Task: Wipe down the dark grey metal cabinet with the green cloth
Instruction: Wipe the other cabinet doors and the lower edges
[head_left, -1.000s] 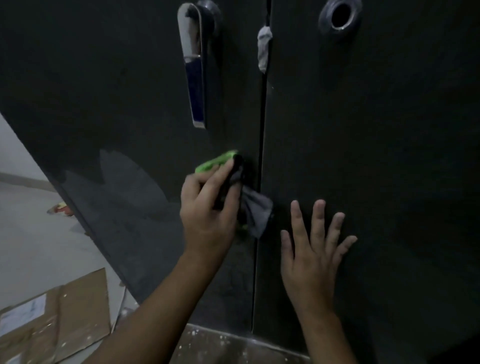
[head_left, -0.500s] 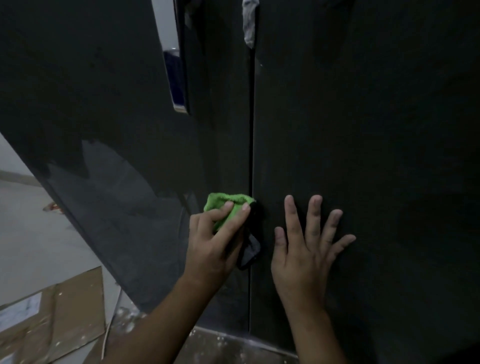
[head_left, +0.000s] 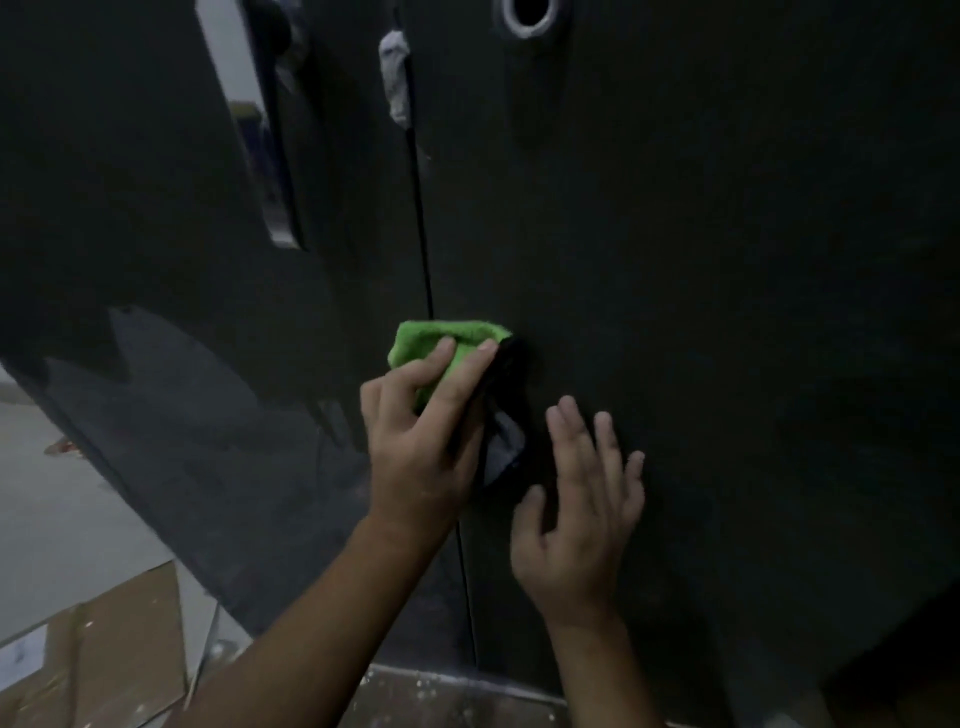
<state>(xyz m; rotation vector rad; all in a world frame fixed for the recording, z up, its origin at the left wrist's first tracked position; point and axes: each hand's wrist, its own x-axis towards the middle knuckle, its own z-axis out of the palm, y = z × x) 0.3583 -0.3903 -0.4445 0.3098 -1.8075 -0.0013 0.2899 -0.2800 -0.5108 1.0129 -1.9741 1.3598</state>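
Left hand (head_left: 421, 447) slid green cloth (head_left: 441, 340) rightward across door seam (head_left: 423, 260), closer to right hand (head_left: 576, 499).

The cloth (head_left: 447, 340) lay across the seam (head_left: 421, 234) between the two doors of the cabinet (head_left: 130, 182), under the left hand (head_left: 421, 441). The right hand (head_left: 576, 509) rested on the right door (head_left: 727, 260), just beside and below. On the floor (head_left: 62, 519) at lower left lay cardboard (head_left: 104, 660), apparently flattened.

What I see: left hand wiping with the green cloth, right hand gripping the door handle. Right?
Not quite. The head view shows the right hand resting open on the cabinet door, away from the handle. The left hand does hold the green cloth.
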